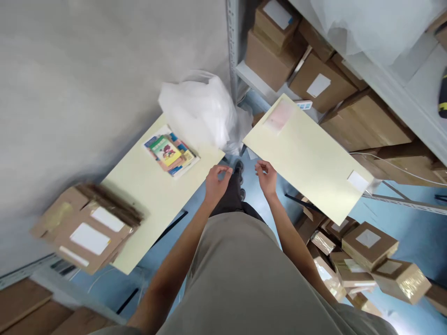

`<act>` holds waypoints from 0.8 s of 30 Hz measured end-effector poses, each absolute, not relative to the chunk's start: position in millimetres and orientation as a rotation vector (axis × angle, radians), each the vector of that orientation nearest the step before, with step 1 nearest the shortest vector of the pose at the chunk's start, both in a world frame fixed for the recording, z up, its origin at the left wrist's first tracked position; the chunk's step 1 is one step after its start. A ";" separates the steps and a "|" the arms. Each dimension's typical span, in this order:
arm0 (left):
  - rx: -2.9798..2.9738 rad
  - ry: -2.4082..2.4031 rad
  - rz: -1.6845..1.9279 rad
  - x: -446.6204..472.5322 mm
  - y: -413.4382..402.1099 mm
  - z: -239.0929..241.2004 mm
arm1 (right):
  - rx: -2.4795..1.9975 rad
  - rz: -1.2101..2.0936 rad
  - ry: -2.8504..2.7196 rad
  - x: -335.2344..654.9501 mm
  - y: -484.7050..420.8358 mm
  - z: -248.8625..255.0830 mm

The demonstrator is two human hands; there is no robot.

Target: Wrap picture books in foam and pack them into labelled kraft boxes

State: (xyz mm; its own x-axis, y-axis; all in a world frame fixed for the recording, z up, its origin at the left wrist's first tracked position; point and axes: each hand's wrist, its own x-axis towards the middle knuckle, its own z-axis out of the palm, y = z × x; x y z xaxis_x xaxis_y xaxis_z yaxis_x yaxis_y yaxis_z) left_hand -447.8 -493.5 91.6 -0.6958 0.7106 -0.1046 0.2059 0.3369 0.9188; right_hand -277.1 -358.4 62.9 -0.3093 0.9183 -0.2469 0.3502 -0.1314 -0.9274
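Observation:
My left hand (218,180) hovers over the gap between two pale yellow tables, beside the front edge of the left table (153,200). Its fingers are loosely bent, with space between thumb and fingertips and nothing visible in them. Across from it, my right hand (267,177) is near the edge of the right table (303,153), fingers slightly curled, also bare. On the left table lies a small stack of books (167,151), the top one green and yellow with a cartoon picture. A large white plastic bag (202,109) rests behind the books.
Flattened cardboard boxes (84,228) with white labels lie at the left table's end. The right table bears a pinkish sheet (279,115) and a white label (357,180). Brown cartons (321,83) fill the shelves at right; more taped boxes (368,242) are piled on the blue floor.

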 end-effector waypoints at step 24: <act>0.549 2.762 0.883 -588.0 -980.1 53.6 | -0.931 1.924 -1.914 -438.8 -744.2 106.0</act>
State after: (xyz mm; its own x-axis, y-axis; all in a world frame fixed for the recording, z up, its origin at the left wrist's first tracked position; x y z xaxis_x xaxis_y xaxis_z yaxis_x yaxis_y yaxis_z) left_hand -588.0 -980.1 53.6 -0.9133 0.4018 -0.0672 0.2883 0.7541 0.5901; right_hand -438.8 -744.2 106.0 -0.7566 0.6052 -0.2475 0.2443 -0.0895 -0.9656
